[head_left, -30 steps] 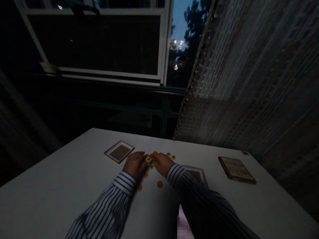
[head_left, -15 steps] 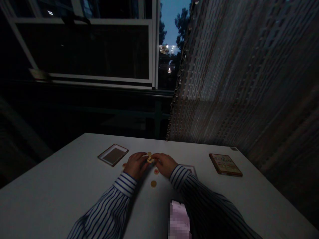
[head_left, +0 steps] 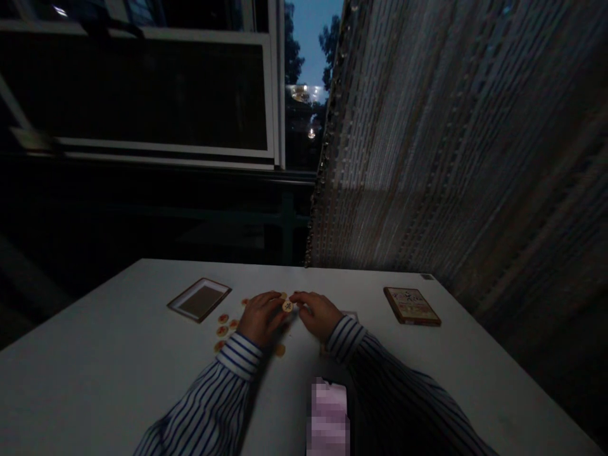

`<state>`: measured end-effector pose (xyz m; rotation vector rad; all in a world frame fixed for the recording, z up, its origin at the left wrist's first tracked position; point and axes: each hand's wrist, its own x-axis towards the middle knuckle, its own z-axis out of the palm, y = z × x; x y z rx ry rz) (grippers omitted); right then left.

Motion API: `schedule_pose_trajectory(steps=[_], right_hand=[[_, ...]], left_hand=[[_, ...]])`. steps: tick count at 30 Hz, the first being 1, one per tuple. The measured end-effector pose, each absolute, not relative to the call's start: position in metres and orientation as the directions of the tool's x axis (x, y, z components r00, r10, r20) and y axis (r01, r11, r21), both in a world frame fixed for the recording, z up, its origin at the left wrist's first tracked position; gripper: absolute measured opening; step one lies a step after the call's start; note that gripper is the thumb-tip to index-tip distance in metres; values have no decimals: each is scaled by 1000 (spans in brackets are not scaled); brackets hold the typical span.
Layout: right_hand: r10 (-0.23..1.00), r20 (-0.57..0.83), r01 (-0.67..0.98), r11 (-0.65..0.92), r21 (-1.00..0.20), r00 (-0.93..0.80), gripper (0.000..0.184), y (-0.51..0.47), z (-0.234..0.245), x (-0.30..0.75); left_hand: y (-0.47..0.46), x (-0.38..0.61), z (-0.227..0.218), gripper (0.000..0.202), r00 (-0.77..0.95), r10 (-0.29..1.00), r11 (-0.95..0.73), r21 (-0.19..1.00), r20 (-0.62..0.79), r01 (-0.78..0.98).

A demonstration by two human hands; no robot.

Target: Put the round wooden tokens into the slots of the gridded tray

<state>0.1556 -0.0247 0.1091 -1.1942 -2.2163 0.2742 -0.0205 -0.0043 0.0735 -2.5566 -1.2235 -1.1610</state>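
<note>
On a white table [head_left: 118, 354], my left hand [head_left: 258, 316] and my right hand [head_left: 317, 312] meet at the fingertips, both pinching one small round yellow token [head_left: 287, 306] with a dark mark on its face. Both hands have their fingers closed. Several more round tokens [head_left: 223, 324] lie loose on the table left of my left hand, and one token [head_left: 280, 349] lies just in front of my wrists. Both arms wear striped shirt sleeves.
A flat framed tray [head_left: 198, 299] lies at the left, and a second one is mostly hidden behind my right wrist. A brown box lid [head_left: 411, 305] rests at the right. A bead curtain [head_left: 451, 139] hangs behind; a dark window [head_left: 142, 82] stands beyond the table.
The view has swung right, so everything sits further left in the picture. My hands stay together on the token; more loose tokens now show left of my left hand.
</note>
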Motion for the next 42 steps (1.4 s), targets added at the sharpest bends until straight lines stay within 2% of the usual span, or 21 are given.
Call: schedule_pose_trajectory(steps=[17,33,42], right_hand=[[860,400,634,506,-585,-318,27,-39,111,188],[892,386,501,452,-737,-236,24,-41,93,222],[947,302,382,320,-867,-110,21,-41,76,239]], left_hand=[[-13,14,68,24,403,623,-717,284,670,636],[-24,41,65,23,397,636,-717,316,662,622],[-27,53,48,22,304,678,-681,416,669,603]])
